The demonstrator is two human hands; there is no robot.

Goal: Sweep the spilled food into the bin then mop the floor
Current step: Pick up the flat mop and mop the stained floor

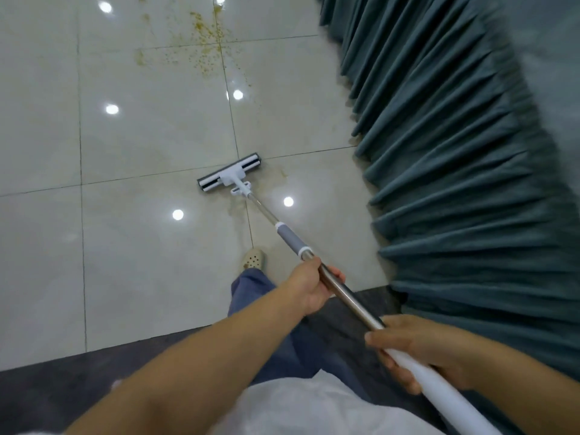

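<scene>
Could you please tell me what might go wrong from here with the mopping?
Crumbs lie scattered on the floor ahead of the mop; wiping over them would likely smear them. The curtain reaches the floor close on the right, so the mop could soil its hem. The glossy floor by the shoe may be slippery.

Glossy cream floor tiles [141,146], crossed by dark grout lines, mirror round spots of light [112,109]. Pleated grey-blue curtains [455,152] hang along the right. A dark strip of flooring [47,390] borders the tiles.
</scene>
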